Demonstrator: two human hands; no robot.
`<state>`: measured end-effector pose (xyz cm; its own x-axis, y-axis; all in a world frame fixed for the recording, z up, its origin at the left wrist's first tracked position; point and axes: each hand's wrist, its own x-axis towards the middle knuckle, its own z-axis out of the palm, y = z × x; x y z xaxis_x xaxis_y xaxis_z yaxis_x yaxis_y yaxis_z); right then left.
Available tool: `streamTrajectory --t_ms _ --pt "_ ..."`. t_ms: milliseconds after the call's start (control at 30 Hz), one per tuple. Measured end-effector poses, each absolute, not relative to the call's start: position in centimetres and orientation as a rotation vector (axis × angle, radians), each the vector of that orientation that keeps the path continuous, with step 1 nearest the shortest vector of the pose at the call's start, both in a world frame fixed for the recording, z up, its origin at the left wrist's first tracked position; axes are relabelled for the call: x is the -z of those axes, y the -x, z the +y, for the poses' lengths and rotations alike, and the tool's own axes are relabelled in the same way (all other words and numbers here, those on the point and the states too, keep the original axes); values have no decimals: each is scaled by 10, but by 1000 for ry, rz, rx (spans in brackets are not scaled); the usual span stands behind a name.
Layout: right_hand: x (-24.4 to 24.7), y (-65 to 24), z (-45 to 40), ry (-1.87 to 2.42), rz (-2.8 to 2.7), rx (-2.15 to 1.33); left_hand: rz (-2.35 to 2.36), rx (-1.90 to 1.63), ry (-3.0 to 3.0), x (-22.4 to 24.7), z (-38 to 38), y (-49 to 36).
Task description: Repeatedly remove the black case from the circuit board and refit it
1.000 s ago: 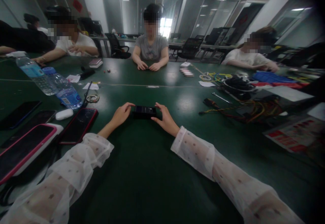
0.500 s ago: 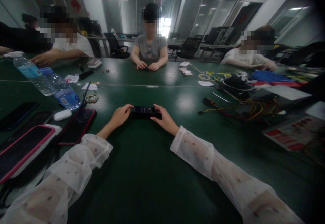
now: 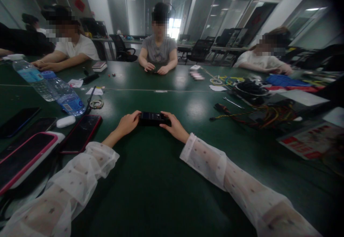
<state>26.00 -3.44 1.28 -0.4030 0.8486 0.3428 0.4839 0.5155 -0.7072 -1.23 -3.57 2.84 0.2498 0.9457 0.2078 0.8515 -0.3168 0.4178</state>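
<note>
A small black box-shaped device (image 3: 151, 119) with a dark screen-like top lies across the middle of the green table (image 3: 158, 179). My left hand (image 3: 129, 122) grips its left end, fingertips at the edge and the other fingers curled behind. Around the right end, my right hand (image 3: 173, 125) is closed, with the thumb on the near side and the index finger along the top. Faint light marks show on the device's upper face; its exact kind is too small to make out. Sheer white sleeves cover both forearms.
To the left lie several phones (image 3: 82, 133), a white earbud case (image 3: 66, 121) and two tilted water bottles (image 3: 64, 92). Bundled cables (image 3: 263, 113), a wrench (image 3: 233, 102) and a metal box (image 3: 303, 99) sit at right. Across the table, people (image 3: 158, 51) are seated.
My hands and the black device stay almost still. Across the table, the person at left has shifted the head and hands slightly, and the middle person's fingers have moved a little.
</note>
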Motion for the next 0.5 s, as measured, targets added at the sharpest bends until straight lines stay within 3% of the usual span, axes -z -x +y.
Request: streamTrajectory --t_ms 500 --pt "-15 -258 -35 1076 -2110 -620 1803 -480 -2410 -30 -39 9"
